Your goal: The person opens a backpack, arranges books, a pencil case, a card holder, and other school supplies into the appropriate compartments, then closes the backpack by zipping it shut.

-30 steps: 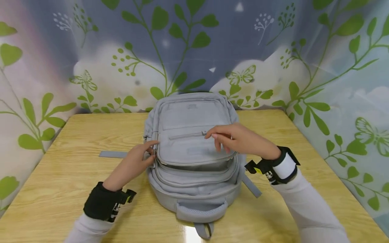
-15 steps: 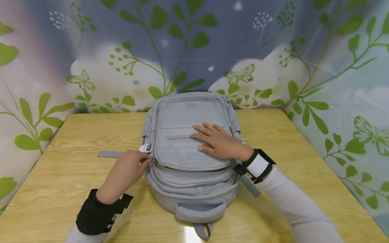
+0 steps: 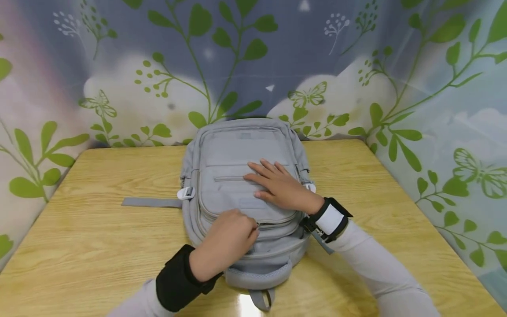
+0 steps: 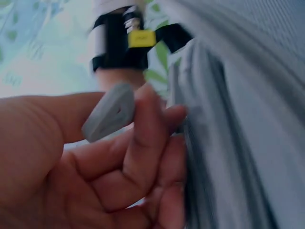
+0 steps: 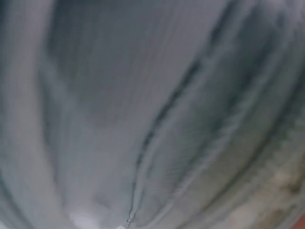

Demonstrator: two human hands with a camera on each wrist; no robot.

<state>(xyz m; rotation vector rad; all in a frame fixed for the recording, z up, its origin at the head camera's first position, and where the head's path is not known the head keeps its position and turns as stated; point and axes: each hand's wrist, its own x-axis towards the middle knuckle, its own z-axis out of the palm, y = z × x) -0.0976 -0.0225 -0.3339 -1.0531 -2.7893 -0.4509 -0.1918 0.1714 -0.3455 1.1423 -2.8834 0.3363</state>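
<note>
A light grey backpack (image 3: 243, 147) lies front side up on the table, its top handle (image 3: 259, 276) toward me. My left hand (image 3: 226, 237) is over the curved zipper of the front pocket, near its middle. In the left wrist view, the thumb and index finger pinch a grey zipper pull (image 4: 112, 113), the other fingers curled beside the fabric. My right hand (image 3: 283, 188) rests on the pocket front, fingers spread, next to a short zipper. The right wrist view holds only blurred grey fabric folds (image 5: 105, 90) and zipper lines.
The wooden table (image 3: 130, 246) runs back to a leaf-patterned curtain (image 3: 253, 53). A grey strap (image 3: 148, 202) extends left from a white buckle (image 3: 186, 193). Another white buckle (image 3: 310, 188) shows at the right side, and a hanging loop (image 3: 261, 300) lies at the front.
The left hand has moved from the pocket's left side along the zipper to its middle, and the pocket's gap has narrowed. My right hand has come down flat onto the pocket front.
</note>
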